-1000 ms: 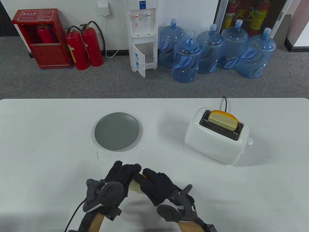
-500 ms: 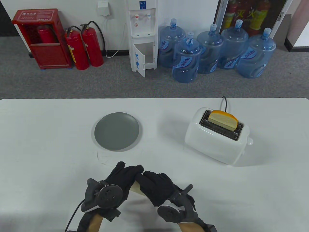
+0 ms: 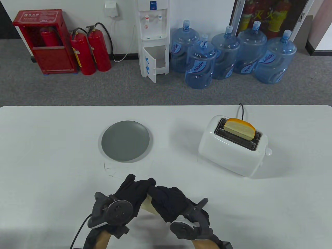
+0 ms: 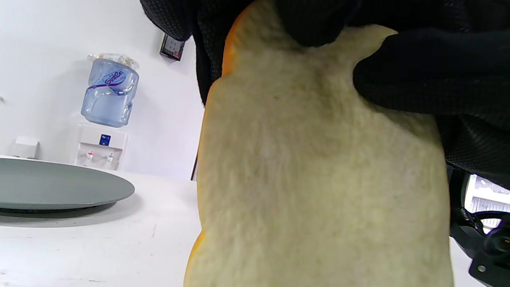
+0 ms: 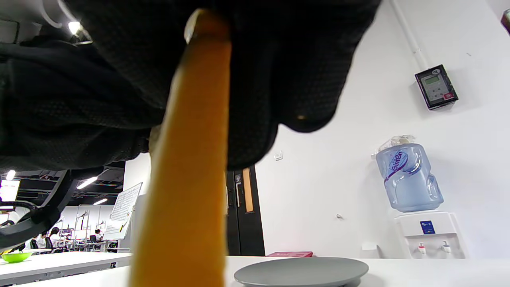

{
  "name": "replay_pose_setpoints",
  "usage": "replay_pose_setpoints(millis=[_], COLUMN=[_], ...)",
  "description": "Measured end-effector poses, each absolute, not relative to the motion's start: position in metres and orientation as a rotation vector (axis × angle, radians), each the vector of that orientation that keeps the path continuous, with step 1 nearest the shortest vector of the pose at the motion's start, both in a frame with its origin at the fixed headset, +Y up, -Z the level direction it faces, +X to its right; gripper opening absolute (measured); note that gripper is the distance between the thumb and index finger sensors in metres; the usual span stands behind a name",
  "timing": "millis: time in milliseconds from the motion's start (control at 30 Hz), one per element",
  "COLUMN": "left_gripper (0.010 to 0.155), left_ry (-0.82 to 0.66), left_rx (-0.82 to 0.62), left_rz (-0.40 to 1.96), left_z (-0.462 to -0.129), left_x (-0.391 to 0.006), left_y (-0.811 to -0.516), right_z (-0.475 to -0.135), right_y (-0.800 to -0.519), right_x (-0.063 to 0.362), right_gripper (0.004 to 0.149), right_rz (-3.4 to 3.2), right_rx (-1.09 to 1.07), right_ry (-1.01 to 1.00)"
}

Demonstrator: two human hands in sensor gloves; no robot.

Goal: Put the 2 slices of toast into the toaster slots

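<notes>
Toast held upright between two black-gloved hands at the near edge of the white table (image 3: pixel 52 160); this slice of toast (image 3: pixel 146 204) shows only as a pale sliver between the palms in the table view, but fills the left wrist view as a soft cream face with an orange crust; the left hand (image 3: pixel 135 192) curls its fingers (image 4: pixel 418 79) over the slice's top edge and presses into the crumb; the right hand (image 3: pixel 170 201) closes around the same slice from the other side, its fingers wrapped over the orange crust edge seen end-on in the right wrist view; fingertips of both hands meet above the slice; a round tracker sits on the back of each hand. Just beyond the hands and slightly to their left lies a grey plate (image 3: pixel 125 140), bare. Further off to the right of the grip stands a white toaster (image 3: pixel 230 151), angled; a second slice of toast (image 3: pixel 240 129) stands in its far slot, top half showing; the near slot holds nothing.
</notes>
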State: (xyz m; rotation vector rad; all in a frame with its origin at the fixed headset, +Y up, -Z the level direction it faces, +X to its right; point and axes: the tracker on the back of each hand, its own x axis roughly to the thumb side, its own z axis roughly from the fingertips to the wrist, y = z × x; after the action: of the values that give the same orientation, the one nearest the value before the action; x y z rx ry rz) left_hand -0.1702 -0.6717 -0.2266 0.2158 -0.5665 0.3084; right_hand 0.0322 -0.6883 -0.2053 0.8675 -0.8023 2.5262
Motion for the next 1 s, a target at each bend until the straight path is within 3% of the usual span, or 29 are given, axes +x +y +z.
replay_pose_setpoints(millis=[500,800,1000], left_gripper=[0.054,0.065,0.074], left_ry=[-0.459,-0.303,-0.219], left_rx=[0.331,0.43,0.393], left_rz=[0.204,0.134,0.098], left_z=[-0.224,-0.226,-0.231], left_x=[-0.174,-0.194,-0.204], left_y=[-0.669,-0.668,-0.67], right_z=[-0.208,-0.211,-0.21], right_y=[-0.687,-0.687,-0.687], right_x=[0.038,0.045,0.045], right_gripper=[0.051,0.051,0.051], right_rz=[2.528,2.53,2.529], right_rx=[0.819,0.782,0.783], right_ry=[-0.833,-0.852,-0.858])
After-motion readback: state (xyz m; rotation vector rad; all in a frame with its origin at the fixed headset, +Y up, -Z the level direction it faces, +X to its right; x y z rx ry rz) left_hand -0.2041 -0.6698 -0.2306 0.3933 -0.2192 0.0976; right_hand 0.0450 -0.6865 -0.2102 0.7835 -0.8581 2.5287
